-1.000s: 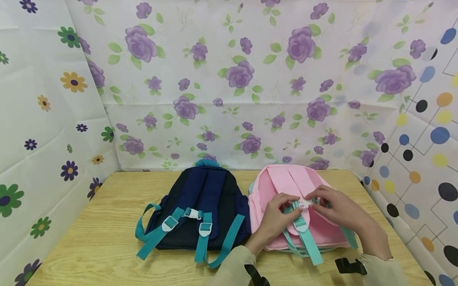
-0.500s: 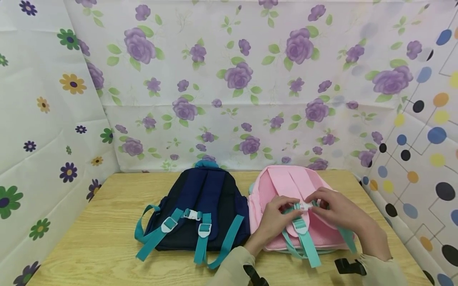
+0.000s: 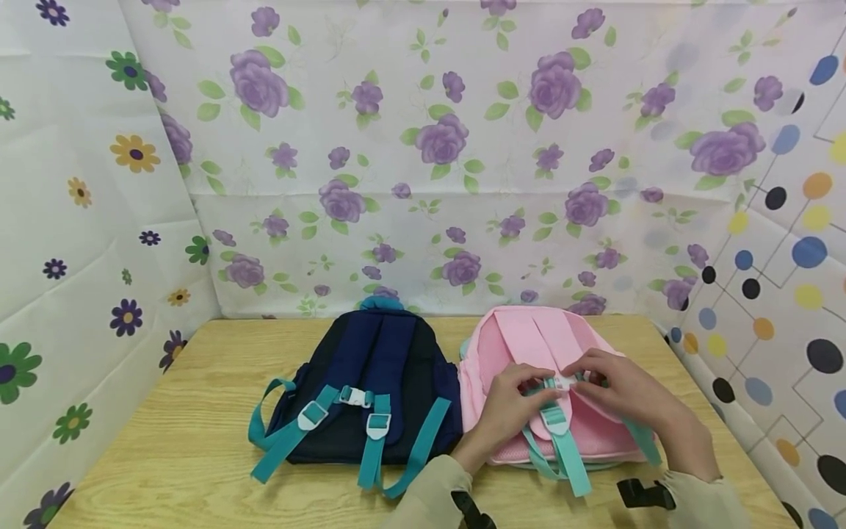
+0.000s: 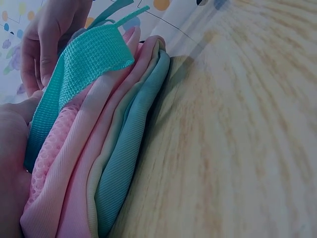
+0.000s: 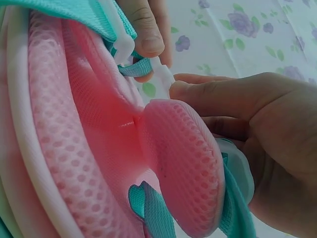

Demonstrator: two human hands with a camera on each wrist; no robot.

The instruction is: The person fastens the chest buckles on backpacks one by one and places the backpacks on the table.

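Note:
A pink backpack (image 3: 529, 441) with teal straps lies back-side up on the right of the table. My left hand (image 3: 509, 404) pinches the teal webbing at the left end of its white chest-strap buckle (image 3: 563, 383). From the other side, my right hand (image 3: 628, 386) pinches the buckle's right end between thumb and fingers. The right wrist view shows the white buckle (image 5: 162, 74) between both hands' fingertips, beside a padded pink shoulder strap (image 5: 181, 163). Fingers partly cover the buckle, so I cannot tell whether its halves are fully joined.
A navy backpack (image 3: 357, 433) with teal straps lies against the pink one on the left, its white chest buckle (image 3: 355, 397) fastened. Loose strap ends hang toward the front of the wooden table (image 3: 198, 441). Floral sheets (image 3: 396, 147) stand behind and at both sides.
Both hands and the white buckle have sunk slightly toward the pink backpack. Each hand keeps its grip, and the navy backpack stays in place.

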